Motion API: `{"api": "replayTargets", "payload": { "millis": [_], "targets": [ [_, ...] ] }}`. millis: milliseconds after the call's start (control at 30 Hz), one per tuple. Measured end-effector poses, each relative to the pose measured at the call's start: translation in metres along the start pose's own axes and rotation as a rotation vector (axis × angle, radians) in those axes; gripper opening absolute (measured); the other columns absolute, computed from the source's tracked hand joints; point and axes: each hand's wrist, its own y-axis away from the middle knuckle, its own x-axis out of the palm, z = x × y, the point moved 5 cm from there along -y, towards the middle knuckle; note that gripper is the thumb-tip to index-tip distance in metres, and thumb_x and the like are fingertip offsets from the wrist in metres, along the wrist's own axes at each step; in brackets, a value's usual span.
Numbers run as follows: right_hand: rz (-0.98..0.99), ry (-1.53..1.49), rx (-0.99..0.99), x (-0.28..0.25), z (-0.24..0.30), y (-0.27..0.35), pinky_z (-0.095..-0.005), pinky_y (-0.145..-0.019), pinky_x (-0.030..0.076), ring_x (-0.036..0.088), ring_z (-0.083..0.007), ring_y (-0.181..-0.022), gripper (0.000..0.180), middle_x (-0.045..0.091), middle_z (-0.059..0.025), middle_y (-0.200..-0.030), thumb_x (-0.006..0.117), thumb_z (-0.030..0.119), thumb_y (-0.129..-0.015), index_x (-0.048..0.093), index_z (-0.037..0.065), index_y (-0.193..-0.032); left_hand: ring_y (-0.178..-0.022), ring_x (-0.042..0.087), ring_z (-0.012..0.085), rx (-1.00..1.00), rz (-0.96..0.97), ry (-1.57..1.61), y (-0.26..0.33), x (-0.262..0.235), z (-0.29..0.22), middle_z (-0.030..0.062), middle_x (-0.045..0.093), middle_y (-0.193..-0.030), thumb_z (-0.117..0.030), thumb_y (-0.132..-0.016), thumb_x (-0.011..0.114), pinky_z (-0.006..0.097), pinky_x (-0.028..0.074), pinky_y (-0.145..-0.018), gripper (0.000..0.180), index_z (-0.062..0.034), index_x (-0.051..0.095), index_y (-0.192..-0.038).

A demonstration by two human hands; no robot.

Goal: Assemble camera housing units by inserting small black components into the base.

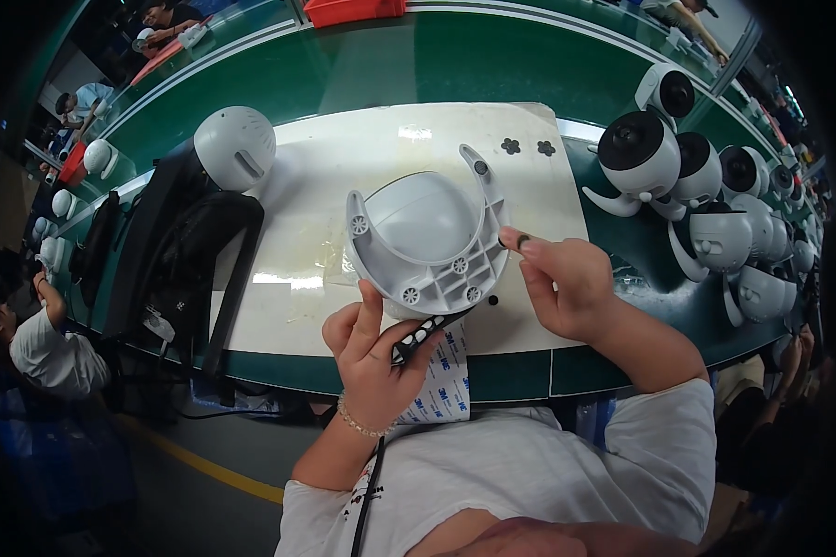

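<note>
The white U-shaped base (437, 295) sits ribbed side up ahead of and between the hands: the left hand (372, 357) grips a black perforated strip (423, 341) beneath its near edge, while the right hand (571, 288) curls at its right rim, its exact grip unclear. Uneven fingertip pressure could rock the base on its rounded dome (425, 218), and a brushing wrist could lose the small black disc (493, 300) between the hands.

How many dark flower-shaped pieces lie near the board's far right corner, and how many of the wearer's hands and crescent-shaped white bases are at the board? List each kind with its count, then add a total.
Dark flower-shaped pieces: 2
Left hand and right hand: 2
Crescent-shaped white base: 1
Total: 5
</note>
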Motion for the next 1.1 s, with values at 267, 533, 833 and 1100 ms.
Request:
{"api": "replayTargets", "payload": {
  "millis": [267,533,833,1100],
  "targets": [
    [-0.023,-0.241,0.23,-0.008,0.002,-0.026,-0.0328,-0.082,0.038,0.046,-0.0214,-0.105,0.017,0.044,-0.0084,-0.12,0.064,0.014,-0.076,0.061,0.012,-0.092,-0.09,0.044,0.0213,-0.001,-0.005,-0.009,0.0,-0.001,0.0,0.0155,0.039,-0.132,-0.012,-0.055,0.077,0.03,0.031,-0.081,0.028,-0.0083,0.065,-0.08],
    [0.19,-0.425,0.36,0.025,0.011,-0.036,-0.0358,-0.092,0.032,0.027,-0.0286,-0.122,0.01,0.037,-0.0115,-0.129,0.061,0.018,-0.079,0.06,0.009,-0.084,-0.088,0.045,0.0216,0.009,-0.016,0.0,0.0,-0.001,0.002,0.0153,0.04,-0.131,-0.013,-0.056,0.076,0.031,0.031,-0.08,0.026,-0.0091,0.065,-0.079],
    [0.024,-0.201,0.085,0.025,0.008,-0.026,-0.0409,-0.092,0.029,0.038,-0.0305,-0.12,0.019,0.049,-0.007,-0.12,0.06,0.027,-0.08,0.061,0.012,-0.091,-0.088,0.045,0.0217,0.01,-0.02,0.004,-0.001,-0.001,0.002,0.0138,0.04,-0.131,-0.015,-0.057,0.076,0.031,0.031,-0.08,0.025,-0.0082,0.065,-0.078],
    [0.124,0.264,-0.193,0.023,0.018,-0.017,-0.0449,-0.097,0.026,0.042,-0.0291,-0.116,0.039,0.051,-0.0068,-0.118,0.057,0.042,-0.078,0.056,0.014,-0.106,-0.088,0.045,0.0219,0.017,-0.019,0.021,0.0,0.0,0.002,0.0144,0.04,-0.131,-0.014,-0.057,0.076,0.032,0.031,-0.08,0.025,-0.0077,0.064,-0.078]
  ]
}}
